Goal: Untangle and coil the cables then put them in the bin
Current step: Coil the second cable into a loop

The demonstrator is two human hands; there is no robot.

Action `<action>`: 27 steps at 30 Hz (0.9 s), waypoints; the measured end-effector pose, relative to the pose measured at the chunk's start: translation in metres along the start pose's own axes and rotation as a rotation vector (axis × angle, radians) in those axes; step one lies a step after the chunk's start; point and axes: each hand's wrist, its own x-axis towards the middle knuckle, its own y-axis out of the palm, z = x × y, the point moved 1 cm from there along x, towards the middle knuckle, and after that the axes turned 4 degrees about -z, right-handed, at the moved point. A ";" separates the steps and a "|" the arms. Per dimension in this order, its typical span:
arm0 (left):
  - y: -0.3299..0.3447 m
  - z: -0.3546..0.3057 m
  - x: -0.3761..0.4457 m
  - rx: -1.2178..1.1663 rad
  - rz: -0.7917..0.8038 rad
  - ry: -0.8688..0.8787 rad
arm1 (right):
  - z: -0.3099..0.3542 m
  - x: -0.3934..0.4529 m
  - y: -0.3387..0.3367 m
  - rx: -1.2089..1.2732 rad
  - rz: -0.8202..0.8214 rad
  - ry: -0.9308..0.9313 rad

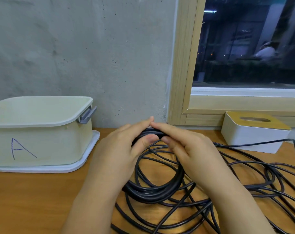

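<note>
Black round-jacketed rubbery cable (153,191) fills the middle and right of the brown wood-grain worktop (33,200), part of it gathered into a thick, neat coil of several turns and the rest sprawling in loose, crossing loops toward the right edge. The coil stands tilted, its lower arc resting on the worktop between the two wrists and its upper arc lifted into the grip. The left hand (123,149) curls round the top of the bundle, thumb pressed against the near side and fingers wrapped over the far side. The right hand (185,149) meets it from the other side, forefinger laid along the top of the strands and thumb tucked under, pinching the same bundle; the fingertips of both hands touch above it. The strands inside the grip are mostly hidden by the fingers. One loose strand runs past the front of a white rectangular tissue box with a pale wooden lid (254,130) at the right. A cream plastic bin with rounded corners and a grey side latch (42,141), marked with a blue handwritten "A", sits on a white lid-like tray (86,159) to the left, well apart from the cable. Its inside floor is not visible. The loose loops run out of view at the bottom and right, and no cable end or plug can be made out.
</note>
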 end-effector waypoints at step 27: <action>-0.001 -0.012 0.001 -0.325 -0.220 -0.151 | -0.002 -0.002 -0.006 0.070 -0.065 -0.003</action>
